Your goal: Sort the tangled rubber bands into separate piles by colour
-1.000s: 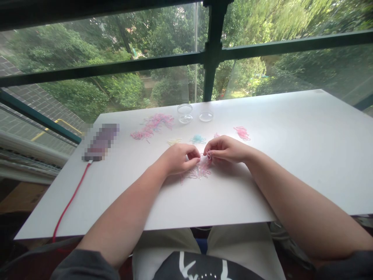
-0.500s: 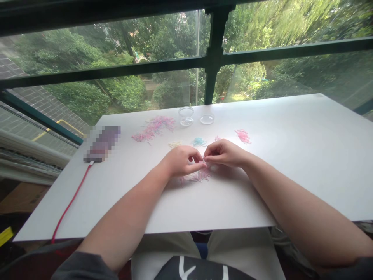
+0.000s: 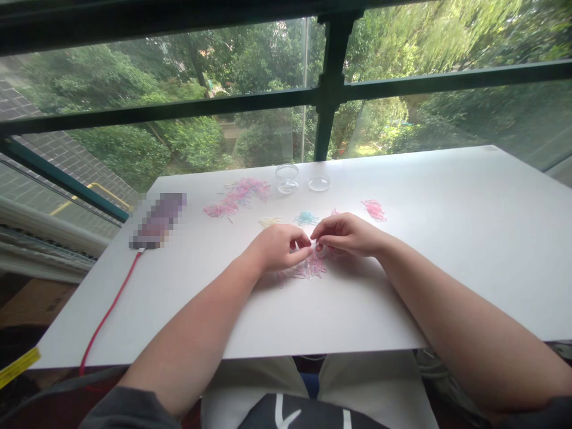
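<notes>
Holding the left hand [image 3: 277,245] and the right hand [image 3: 351,233] just beside each other, low over the far edge of a pinkish pile [image 3: 308,269] of thin strands lying on the white table [image 3: 469,238]. Pinching, between right thumb and fingertips, seemingly one pale strand [image 3: 314,242] — bridging the narrow gap toward the left fingertips. Curling the left thumb and forefinger toward each other as well; not being able to tell whether gripping the strand's other end or merely hovering beside it.

Calling, by the look of things, for a light grip at the very tips, because of likely stretch and clinging. Probably needing slow, even separation of a single strand, steadying with the left and drawing with the right, rather than a sharp tug liable to flick it away. Turning the knuckles slightly outward perhaps helping with a clear sight of the pinch. Minding also the yellow bunch [image 3: 269,222] and the blue bunch [image 3: 305,218] just beyond the hands — lifting the wrists enough to avoid brushing either.
</notes>
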`<state>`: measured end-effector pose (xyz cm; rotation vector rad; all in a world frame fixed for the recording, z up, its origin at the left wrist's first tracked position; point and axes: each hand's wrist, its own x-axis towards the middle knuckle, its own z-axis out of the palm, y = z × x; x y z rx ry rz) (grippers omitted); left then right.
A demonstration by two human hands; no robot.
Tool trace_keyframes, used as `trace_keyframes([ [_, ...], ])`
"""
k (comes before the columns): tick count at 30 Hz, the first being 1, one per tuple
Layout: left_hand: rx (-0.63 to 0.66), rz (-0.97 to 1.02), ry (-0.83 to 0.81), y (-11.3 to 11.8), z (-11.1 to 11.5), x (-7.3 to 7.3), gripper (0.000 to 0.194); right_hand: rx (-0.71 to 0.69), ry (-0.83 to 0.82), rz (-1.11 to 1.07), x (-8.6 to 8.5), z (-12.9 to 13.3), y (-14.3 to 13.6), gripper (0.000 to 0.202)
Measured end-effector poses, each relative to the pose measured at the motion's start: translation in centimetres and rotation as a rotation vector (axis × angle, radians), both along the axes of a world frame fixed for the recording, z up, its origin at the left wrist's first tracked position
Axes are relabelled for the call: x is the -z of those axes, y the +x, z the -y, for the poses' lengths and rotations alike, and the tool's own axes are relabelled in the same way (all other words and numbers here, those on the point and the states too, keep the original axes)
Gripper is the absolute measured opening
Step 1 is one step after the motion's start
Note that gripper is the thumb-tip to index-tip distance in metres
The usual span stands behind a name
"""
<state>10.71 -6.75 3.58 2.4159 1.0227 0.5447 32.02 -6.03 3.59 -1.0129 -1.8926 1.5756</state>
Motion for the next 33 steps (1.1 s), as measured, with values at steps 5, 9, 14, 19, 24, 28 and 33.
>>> trace_keyframes([
  [5, 0.042, 0.021, -0.002, 0.1, 0.0, 0.0, 0.015, 0.014, 0.017, -0.015, -0.1, 0.0, -0.1, 0.021],
  [9, 0.045, 0.055, 0.029, 0.2, 0.1, 0.0, 0.014, 0.008, 0.028, -0.026, -0.3, 0.3, -0.3, 0.021],
  [14, 0.038, 0.07, 0.054, 0.2, 0.0, -0.1, 0.013, -0.016, 0.023, -0.022, -0.5, 0.4, -0.4, 0.02],
  [19, 0.02, 0.076, 0.047, 0.1, 0.0, -0.1, 0.013, 0.001, 0.056, 0.032, -0.5, 0.3, -0.1, 0.02],
  [24, 0.023, 0.067, 0.03, 0.1, -0.1, 0.0, 0.014, 0.024, 0.17, 0.126, -0.7, 0.0, 0.6, 0.016],
  [28, 0.014, 0.016, 0.008, -0.1, -0.2, 0.1, 0.014, 0.266, 0.484, 0.344, -0.9, -1.0, 2.0, 0.013],
  [33, 0.008, -0.027, 0.009, -0.2, -0.3, 0.3, 0.016, 0.512, 0.637, 0.547, -0.1, -2.4, 3.2, 0.014],
])
